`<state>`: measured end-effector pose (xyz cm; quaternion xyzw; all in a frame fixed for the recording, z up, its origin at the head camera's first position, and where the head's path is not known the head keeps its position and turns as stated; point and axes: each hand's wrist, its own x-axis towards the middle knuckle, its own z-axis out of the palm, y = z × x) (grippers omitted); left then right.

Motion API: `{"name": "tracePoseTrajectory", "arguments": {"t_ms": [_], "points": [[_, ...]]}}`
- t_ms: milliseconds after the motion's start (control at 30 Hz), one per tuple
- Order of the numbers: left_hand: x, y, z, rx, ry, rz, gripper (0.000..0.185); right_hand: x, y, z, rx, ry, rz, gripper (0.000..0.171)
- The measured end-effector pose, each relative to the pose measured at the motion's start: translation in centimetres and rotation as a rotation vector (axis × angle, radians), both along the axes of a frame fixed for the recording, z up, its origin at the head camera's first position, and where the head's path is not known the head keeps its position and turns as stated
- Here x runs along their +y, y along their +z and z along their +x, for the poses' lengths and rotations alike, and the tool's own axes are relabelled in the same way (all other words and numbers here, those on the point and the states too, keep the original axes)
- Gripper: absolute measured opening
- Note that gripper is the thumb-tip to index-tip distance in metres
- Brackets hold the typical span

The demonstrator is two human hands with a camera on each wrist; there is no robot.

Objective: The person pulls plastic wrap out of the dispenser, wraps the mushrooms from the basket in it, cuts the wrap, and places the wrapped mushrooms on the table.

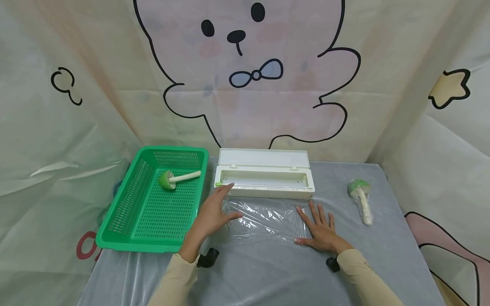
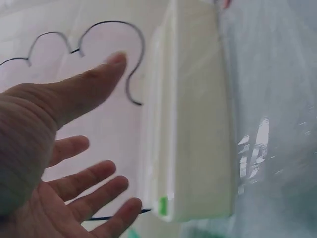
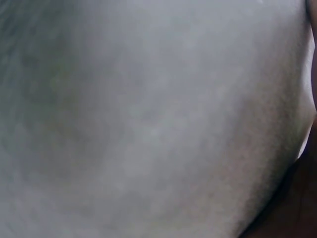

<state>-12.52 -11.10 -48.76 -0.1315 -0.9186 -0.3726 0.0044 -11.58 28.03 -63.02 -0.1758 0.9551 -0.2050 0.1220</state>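
Note:
A sheet of clear plastic wrap (image 1: pixel 264 219) lies flat on the grey table (image 1: pixel 268 272), pulled out of a white dispenser box (image 1: pixel 264 178) whose lid stands open. My left hand (image 1: pixel 214 210) is open with straight fingers, reaching to the wrap's left edge beside the box's green slider (image 1: pixel 218 184). The left wrist view shows that hand (image 2: pixel 64 163) spread next to the box (image 2: pixel 198 129). My right hand (image 1: pixel 319 229) lies flat, fingers spread, pressing the wrap's right edge. The right wrist view shows only blurred grey table surface (image 3: pixel 148 119).
A green perforated basket (image 1: pixel 153 199) stands at the left with a green-capped toy mushroom (image 1: pixel 172 178) inside. Another mushroom wrapped in plastic film (image 1: pixel 361 197) lies at the right. A cartoon bear curtain hangs behind and at both sides.

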Motion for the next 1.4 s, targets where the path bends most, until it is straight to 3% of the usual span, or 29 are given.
{"name": "tracePoseTrajectory", "arguments": {"t_ms": [167, 300, 500, 667, 833, 1067, 1400], "points": [[-2.0, 1.4, -0.9, 0.078, 0.072, 0.125, 0.087, -0.1, 0.1, 0.0, 0.015, -0.003, 0.012, 0.107], [-4.2, 2.0, -1.7, 0.104, 0.166, 0.229, 0.083, -0.4, 0.7, 0.2, 0.027, -0.001, -0.023, 0.105], [-7.5, 2.0, -2.9, 0.17, 0.315, 0.336, 0.075, -0.4, 0.6, 0.2, 0.013, -0.004, -0.008, 0.105], [-9.6, 1.7, -3.7, 0.186, 0.378, 0.421, 0.068, -0.2, 0.1, 0.1, -0.002, -0.01, 0.012, 0.107], [-11.4, 0.8, -4.3, 0.178, 0.45, 0.49, 0.065, -0.2, 0.1, 0.0, -0.011, -0.016, 0.02, 0.108], [-13.4, -1.2, -5.3, 0.133, 0.568, 0.486, 0.072, -0.3, 0.1, -0.1, -0.029, -0.026, 0.045, 0.109], [-14.9, -4.1, -6.4, 0.089, 0.618, 0.447, 0.075, -0.2, 0.1, -0.1, -0.026, -0.022, 0.049, 0.108]]}}
